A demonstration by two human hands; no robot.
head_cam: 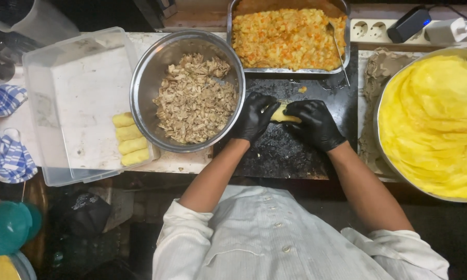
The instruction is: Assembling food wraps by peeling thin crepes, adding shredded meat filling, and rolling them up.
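Black-gloved left hand [254,118], right hand [314,123]; yellow roll [282,114]; blue-checked cloth [6,155].

Glossy black gloves, shiny metal bowl [187,46], clear plastic tub [78,78], matt black board [285,150].

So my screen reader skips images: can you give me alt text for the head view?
Two black-gloved hands, left hand and right hand, grip a yellow rolled wrap on a black board, between a steel bowl of shredded filling and a pan of yellow wrappers.
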